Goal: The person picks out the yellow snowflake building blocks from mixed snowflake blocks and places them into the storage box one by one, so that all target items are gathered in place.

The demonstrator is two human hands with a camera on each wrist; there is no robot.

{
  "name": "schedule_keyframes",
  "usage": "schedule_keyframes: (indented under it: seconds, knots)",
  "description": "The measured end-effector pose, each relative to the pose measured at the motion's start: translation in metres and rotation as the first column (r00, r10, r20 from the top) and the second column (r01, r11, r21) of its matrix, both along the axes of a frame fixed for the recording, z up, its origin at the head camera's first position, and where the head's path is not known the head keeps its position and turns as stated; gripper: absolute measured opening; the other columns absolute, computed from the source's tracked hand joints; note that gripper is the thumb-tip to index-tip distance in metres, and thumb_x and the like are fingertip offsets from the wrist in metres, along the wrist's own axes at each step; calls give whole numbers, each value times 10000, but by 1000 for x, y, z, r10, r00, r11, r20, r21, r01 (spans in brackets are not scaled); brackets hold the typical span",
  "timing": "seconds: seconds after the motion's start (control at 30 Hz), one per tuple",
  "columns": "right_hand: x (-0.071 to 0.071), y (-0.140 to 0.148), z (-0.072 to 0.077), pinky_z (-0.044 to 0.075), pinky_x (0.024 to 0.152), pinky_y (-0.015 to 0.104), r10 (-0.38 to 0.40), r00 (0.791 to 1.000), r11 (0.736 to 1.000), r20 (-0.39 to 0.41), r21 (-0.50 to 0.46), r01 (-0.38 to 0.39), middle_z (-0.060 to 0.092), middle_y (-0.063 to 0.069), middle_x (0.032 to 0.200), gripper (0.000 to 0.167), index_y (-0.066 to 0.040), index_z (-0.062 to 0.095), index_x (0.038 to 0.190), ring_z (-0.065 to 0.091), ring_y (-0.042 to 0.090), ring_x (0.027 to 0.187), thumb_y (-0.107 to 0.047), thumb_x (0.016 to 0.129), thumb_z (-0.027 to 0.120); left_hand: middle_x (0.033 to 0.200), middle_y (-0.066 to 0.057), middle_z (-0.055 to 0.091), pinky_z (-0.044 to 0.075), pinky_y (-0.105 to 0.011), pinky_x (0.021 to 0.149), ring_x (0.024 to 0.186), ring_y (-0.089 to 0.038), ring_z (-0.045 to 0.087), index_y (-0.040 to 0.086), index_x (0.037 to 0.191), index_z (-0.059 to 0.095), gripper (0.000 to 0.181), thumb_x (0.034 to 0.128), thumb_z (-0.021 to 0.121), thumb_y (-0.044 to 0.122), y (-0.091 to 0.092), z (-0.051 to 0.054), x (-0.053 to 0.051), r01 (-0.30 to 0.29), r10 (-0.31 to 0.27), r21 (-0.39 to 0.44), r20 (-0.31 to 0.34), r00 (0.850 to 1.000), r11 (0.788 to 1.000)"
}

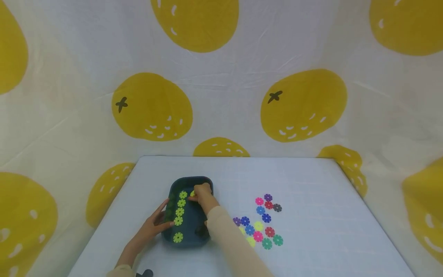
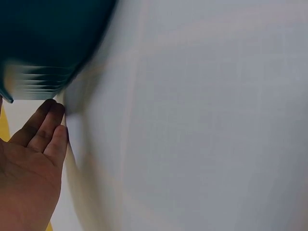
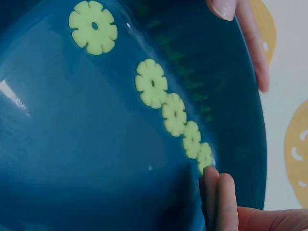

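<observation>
A dark teal tray point(image 1: 188, 241) holds a column of yellow-green flower-shaped discs point(image 1: 180, 212), also seen in the right wrist view point(image 3: 153, 83). At the tray's left side is my left hand point(image 1: 150, 227), its thumb over the rim and its fingers along the outer wall; the left wrist view shows this palm point(image 2: 33, 178) beneath the tray's edge point(image 2: 43, 33). My right hand point(image 1: 204, 195) reaches into the tray's far part, its fingertips pinching another yellow-green disc point(image 1: 192, 193), partly hidden by them. In the right wrist view these fingers point(image 3: 221, 197) cover that disc.
Right of the tray, several flower discs in pink, blue, purple, red, green, yellow and grey lie on the white table point(image 1: 311, 200), such as a red one point(image 1: 269, 232) and a grey one point(image 1: 277, 207). A fruit-patterned cloth point(image 1: 228, 100) hangs behind. My right forearm crosses the table's front.
</observation>
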State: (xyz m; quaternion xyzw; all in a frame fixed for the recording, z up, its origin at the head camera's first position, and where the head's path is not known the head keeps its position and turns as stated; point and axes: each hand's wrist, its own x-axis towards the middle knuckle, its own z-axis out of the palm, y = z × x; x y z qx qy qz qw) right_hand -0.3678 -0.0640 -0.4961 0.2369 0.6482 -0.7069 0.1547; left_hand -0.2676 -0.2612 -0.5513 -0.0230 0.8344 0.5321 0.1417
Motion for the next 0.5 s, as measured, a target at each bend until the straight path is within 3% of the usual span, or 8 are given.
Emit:
schedule_keyframes:
  seconds: [0.1,0.27,0.5]
  knots:
    - [1,-2,-4,616,703,263,-10,1000,1000,9,-4,10,417,328,1453,705,69,190,1541,730,353,939,139,893,460,1646,-185,185,290,-630,1160,1484,-465,212,481,1542,194,899,857,767,379,0,0,0,2,-2,5,2,1000,1000]
    - [3,-2,-4,623,781,322,-32,999,999,18,-35,33,422,337,1441,694,72,201,1536,722,372,957,144,895,458,1645,-187,185,299,-616,1162,1482,-464,220,479,1541,201,895,859,768,363,-1,0,1,6,-6,15,-6,1000,1000]
    - [0,-4,-4,615,831,345,-32,999,999,26,-10,32,434,326,1435,678,55,195,1544,712,372,998,129,919,446,1656,-170,155,286,-607,1171,1488,-464,197,483,1541,194,887,869,758,357,-1,2,1,15,-15,22,-13,1000,1000]
